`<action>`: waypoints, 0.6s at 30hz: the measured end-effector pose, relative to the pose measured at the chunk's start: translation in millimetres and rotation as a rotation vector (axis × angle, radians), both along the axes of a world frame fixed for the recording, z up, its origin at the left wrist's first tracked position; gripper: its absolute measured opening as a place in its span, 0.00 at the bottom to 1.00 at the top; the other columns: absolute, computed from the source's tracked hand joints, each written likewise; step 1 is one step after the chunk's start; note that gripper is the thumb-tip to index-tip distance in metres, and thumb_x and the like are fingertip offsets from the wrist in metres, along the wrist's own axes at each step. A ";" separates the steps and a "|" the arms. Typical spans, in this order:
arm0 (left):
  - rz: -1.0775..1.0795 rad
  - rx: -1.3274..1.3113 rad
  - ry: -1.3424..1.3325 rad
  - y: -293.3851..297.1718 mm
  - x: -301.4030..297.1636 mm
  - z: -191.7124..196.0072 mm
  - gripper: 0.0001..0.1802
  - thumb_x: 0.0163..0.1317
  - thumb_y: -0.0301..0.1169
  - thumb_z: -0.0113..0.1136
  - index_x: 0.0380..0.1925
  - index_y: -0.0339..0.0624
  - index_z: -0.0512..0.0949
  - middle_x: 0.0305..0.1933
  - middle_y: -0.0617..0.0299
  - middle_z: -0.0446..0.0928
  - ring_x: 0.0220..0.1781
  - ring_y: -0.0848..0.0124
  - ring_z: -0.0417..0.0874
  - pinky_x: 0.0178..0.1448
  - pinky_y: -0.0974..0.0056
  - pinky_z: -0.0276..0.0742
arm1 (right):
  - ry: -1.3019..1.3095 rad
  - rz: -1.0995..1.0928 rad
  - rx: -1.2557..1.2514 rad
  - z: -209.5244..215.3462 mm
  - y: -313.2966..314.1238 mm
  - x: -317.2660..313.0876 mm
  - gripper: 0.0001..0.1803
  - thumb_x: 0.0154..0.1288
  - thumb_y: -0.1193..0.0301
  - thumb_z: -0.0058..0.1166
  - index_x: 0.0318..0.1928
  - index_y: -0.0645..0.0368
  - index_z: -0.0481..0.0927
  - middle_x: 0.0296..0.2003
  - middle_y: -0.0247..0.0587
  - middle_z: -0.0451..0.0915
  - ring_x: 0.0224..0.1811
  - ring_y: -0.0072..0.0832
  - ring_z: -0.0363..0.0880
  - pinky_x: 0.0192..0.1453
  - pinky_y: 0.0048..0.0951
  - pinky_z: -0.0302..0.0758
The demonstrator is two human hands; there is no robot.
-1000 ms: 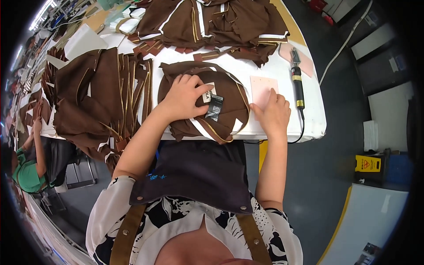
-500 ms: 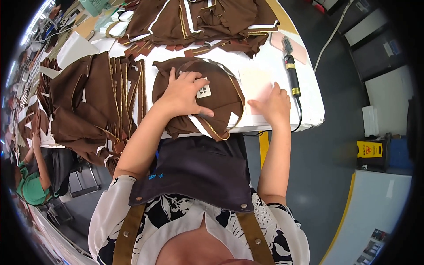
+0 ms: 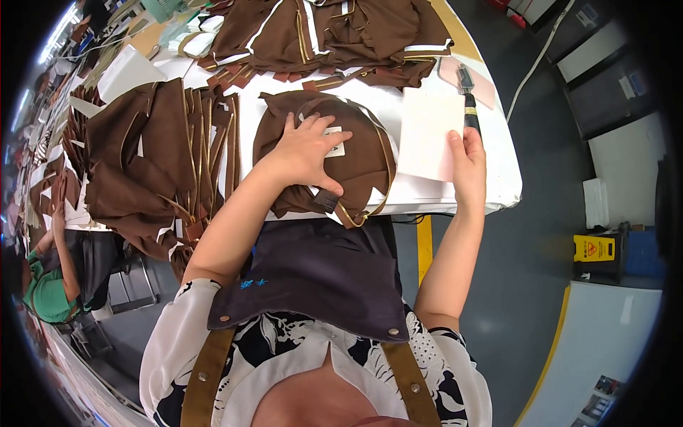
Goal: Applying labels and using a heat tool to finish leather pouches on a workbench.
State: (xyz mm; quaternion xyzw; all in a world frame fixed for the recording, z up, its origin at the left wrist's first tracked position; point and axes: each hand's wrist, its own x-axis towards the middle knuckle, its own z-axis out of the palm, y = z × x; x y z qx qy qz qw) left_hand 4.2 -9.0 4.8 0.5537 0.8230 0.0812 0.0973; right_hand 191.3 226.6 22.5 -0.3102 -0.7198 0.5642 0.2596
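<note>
My left hand [image 3: 304, 151] lies with spread fingers on a round brown fabric piece [image 3: 363, 153] edged with a gold zipper. A white printed label [image 3: 336, 144] shows beside its fingers, and a small dark tag [image 3: 326, 201] lies by its thumb. My right hand [image 3: 469, 160] pinches the right edge of a cream-coloured sheet [image 3: 429, 132] between thumb and fingers. That sheet looks lifted or tilted off the white table [image 3: 491, 178]. Beyond my right hand lies a black corded hand tool [image 3: 470, 110] with a metal tip, its lower part hidden by the hand.
Brown zippered pieces [image 3: 135, 156] are stacked at the left, and more brown fabric [image 3: 356, 32] is heaped at the far side. A pinkish sheet [image 3: 482, 80] lies near the tool's tip. At the far left sits a person in green [image 3: 53, 288].
My right hand has closed on the cream sheet and raised it, moving right and covering part of the tool. The dark tag now shows by my left thumb, the hand still spread on the fabric.
</note>
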 end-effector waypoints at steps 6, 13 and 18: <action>-0.055 -0.121 0.190 3.1 12.9 16.4 0.54 0.39 0.66 0.75 0.68 0.55 0.74 0.74 0.52 0.68 0.80 0.49 0.60 0.80 0.27 0.34 | -0.229 0.375 0.085 -21.1 -9.0 -27.1 0.15 0.72 0.67 0.57 0.49 0.67 0.78 0.34 0.40 0.83 0.37 0.22 0.80 0.43 0.27 0.76; -0.177 -0.278 0.290 13.9 10.5 40.6 0.42 0.44 0.62 0.74 0.59 0.54 0.81 0.66 0.60 0.77 0.77 0.56 0.67 0.80 0.26 0.32 | -0.334 0.154 0.657 -5.8 -26.9 -74.3 0.15 0.70 0.64 0.55 0.44 0.65 0.79 0.37 0.58 0.85 0.43 0.56 0.83 0.47 0.52 0.77; -0.261 -0.313 0.300 16.9 7.2 44.8 0.33 0.47 0.53 0.76 0.53 0.54 0.84 0.62 0.65 0.79 0.76 0.58 0.68 0.81 0.27 0.34 | -0.376 0.110 0.619 -13.1 -6.4 -79.7 0.16 0.69 0.63 0.57 0.45 0.66 0.80 0.37 0.58 0.85 0.42 0.52 0.85 0.49 0.47 0.78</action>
